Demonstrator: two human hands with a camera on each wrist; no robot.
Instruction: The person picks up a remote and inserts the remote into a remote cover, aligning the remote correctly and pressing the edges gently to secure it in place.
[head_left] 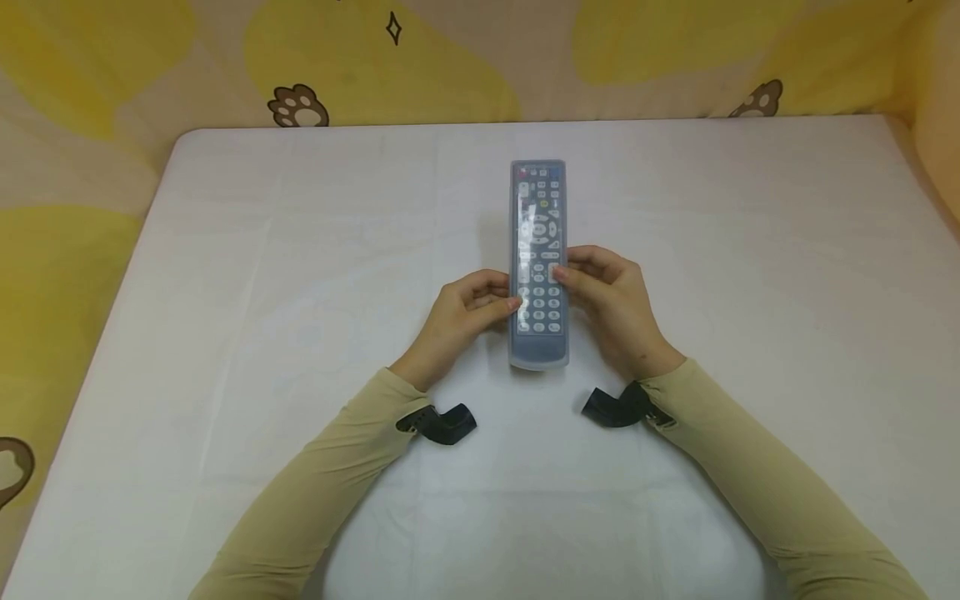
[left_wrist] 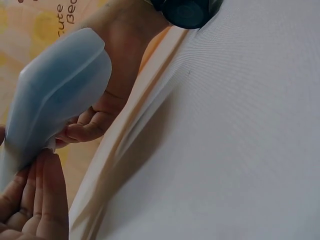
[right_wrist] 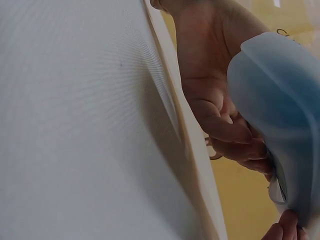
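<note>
A dark remote control (head_left: 538, 346) in a translucent bluish sleeve stands lengthwise before me, its button side facing up. My left hand (head_left: 459, 321) pinches its left edge, thumb on the front and fingers behind. On the opposite edge my right hand (head_left: 618, 304) grips it a little higher, thumb over the buttons. Seen from the left wrist, the rounded near end of the sleeved remote (left_wrist: 65, 85) is raised off the table, its shadow below. In the right wrist view the sleeve (right_wrist: 275, 95) shows a loose flap on the underside, near the fingers.
A white-covered table (head_left: 300, 250) lies under both arms. Behind and to the left hangs a yellow and cream patterned cloth (head_left: 450, 67). Black wrist mounts (head_left: 450, 423) stick out inward from the beige sleeves (head_left: 315, 492).
</note>
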